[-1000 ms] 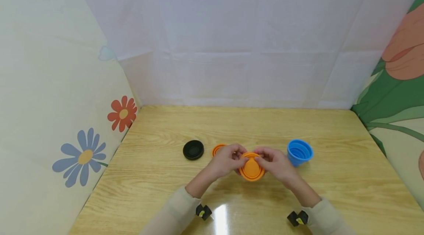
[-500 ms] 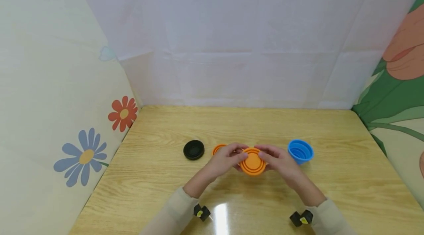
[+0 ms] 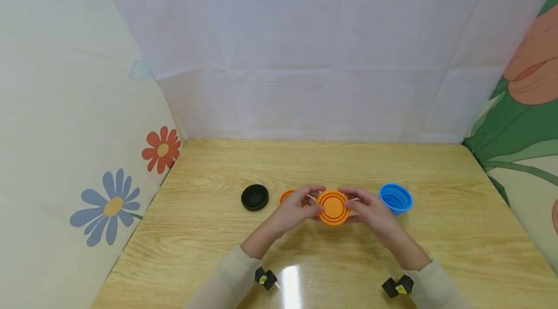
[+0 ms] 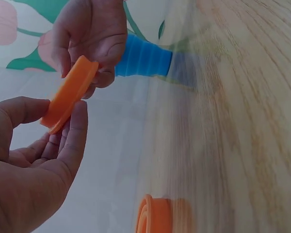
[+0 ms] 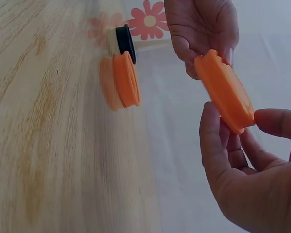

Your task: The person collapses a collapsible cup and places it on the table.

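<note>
above the table [image 3: 174,260], a collapsed orange cup [image 3: 333,207], likely light and pliable, is pinched at opposite edges, probably best, by left hand [image 3: 298,209] and right hand [image 3: 370,211].

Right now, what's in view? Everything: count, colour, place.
Held cup: 1, orange, folded flat, between both hands above the table
Second orange cup: 1, orange, folded, on the table, partly behind the left hand in the head view
Black cup: 1, black, folded, on the table, far left of the cups
Blue cup: 1, blue, unfolded, upright on the table, beyond the right hand
Table: 1, light wood, under the loose cups
Sheet: 1, white, behind the table
Flowered walls: 2, pale with coloured flowers, left and right
Wrist gadgets: 2, black and yellow, by the cuffs
Sleeves: 2, cream, bottom
Left hand: 1, held cup's left edge
Right hand: 1, its right edge
</note>
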### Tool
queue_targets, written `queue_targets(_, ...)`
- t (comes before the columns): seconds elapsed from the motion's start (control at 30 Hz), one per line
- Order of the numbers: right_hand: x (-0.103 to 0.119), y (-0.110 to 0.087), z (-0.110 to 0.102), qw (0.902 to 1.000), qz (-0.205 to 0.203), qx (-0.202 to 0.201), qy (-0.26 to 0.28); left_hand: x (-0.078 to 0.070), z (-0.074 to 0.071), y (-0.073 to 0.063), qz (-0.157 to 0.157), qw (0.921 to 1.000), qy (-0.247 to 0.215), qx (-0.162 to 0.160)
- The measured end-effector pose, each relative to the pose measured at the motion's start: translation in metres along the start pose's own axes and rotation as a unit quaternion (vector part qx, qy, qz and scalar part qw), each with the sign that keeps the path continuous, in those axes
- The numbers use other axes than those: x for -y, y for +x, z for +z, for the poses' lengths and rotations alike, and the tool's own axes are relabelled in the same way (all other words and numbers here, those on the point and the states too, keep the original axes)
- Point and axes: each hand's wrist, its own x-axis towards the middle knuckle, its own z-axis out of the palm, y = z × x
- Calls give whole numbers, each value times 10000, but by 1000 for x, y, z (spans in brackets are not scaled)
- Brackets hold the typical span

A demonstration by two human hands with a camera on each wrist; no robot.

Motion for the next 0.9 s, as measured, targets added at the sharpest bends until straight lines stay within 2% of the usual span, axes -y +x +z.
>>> queue_targets(0.23,4,-1,-2,9993,262,-253,119,-1,-1,0,521,9956,646,-430)
queue_targets(0.47,4,0,-3,9976,530,-281,352,1,-2,0,1161,9881,900,-466)
queue_targets(0.6,4,1,-3,9961,676,-189,539,4,0,1,1696,9769,1185,-528)
queue_targets(0.73,4,1,-4,9944,812,59,672,7,2,2,2302,9596,1512,-583)
queue_targets(0.8,4,1,-5,9937,832,169,735,8,2,2,2521,9504,1716,-614)
queue_targets(0.9,4,1,-5,9933,775,287,808,9,2,2,2692,9398,2003,-651)
